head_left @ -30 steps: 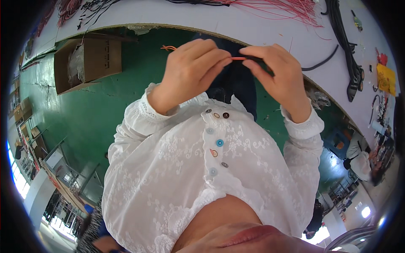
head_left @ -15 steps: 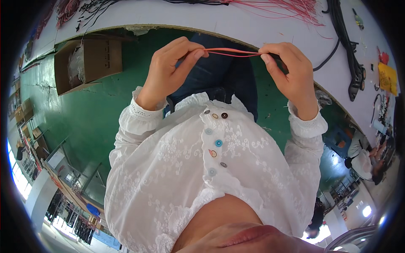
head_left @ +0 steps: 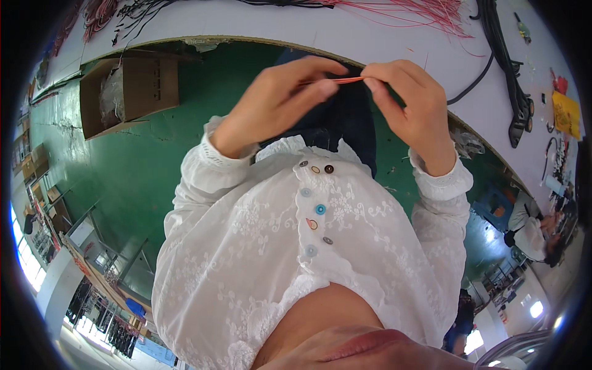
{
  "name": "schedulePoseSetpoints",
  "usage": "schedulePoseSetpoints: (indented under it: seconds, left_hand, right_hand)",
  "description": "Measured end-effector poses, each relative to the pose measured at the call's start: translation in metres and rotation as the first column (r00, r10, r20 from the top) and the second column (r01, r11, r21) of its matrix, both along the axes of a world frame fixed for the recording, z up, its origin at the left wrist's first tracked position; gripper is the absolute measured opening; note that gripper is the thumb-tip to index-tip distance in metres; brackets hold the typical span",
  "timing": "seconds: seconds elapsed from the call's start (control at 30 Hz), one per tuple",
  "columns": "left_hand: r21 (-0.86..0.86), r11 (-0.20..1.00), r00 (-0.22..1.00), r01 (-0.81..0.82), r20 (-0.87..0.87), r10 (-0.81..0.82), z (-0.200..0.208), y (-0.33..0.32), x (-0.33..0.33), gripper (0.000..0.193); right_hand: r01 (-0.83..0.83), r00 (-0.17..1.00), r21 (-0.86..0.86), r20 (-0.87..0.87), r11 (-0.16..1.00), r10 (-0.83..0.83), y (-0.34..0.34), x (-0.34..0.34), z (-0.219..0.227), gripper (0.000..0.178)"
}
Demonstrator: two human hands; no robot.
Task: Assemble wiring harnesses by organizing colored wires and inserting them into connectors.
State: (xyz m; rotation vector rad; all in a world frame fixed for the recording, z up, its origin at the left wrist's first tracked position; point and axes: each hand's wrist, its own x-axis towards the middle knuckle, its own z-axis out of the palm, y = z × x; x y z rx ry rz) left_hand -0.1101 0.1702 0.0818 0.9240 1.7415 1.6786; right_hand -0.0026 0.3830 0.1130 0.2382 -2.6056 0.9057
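My left hand [head_left: 280, 98] and my right hand [head_left: 413, 108] are raised close together in front of my white lace blouse, just below the edge of the white worktable [head_left: 382, 43]. Between their fingertips they pinch a thin red wire [head_left: 342, 80], of which only a short stretch shows. Both hands have the thumb pressed against the forefinger on the wire. Dark trousers show behind the hands.
Bundles of red wires [head_left: 425, 9] and black cables [head_left: 502, 61] lie on the table. An open cardboard box [head_left: 126, 92] stands on the green floor at the left. Another person [head_left: 533, 222] sits at the far right. A yellow item [head_left: 564, 114] lies on the table's right end.
Half a second ago my hands held the red wire stretched wide between them. They have come back together, so only a short piece shows between the fingertips.
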Motion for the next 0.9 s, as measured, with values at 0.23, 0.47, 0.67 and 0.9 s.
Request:
schedulePoseSetpoints:
  seconds: [0.23, 0.47, 0.67, 0.9]
  left_hand:
    - [-0.096, 0.987, 0.876, -0.126, -0.478, 0.065, 0.001, -0.021, -0.013, 0.009]
    - [0.005, 0.993, 0.788, -0.121, -0.607, 0.099, 0.008, 0.001, -0.002, 0.009]
    - [-0.052, 0.997, 0.837, -0.049, -0.548, 0.013, 0.01, 0.0, -0.008, 0.011]
    - [-0.001, 1.0, 0.998, -0.002, -0.066, 0.002, 0.008, 0.003, -0.003, 0.011]
  right_hand:
    - [0.001, 1.0, 0.015, 0.024, 1.0, -0.001, 0.008, 0.004, -0.001, 0.014]
    - [-0.071, 0.997, 0.004, -0.017, 0.997, 0.071, -0.002, -0.004, -0.001, 0.02]
    - [-0.034, 0.999, -0.021, 0.04, 0.999, 0.035, -0.002, 0.001, 0.003, 0.022]
    - [-0.021, 0.994, -0.083, 0.103, 0.996, 0.029, -0.002, 0.004, 0.005, 0.023]
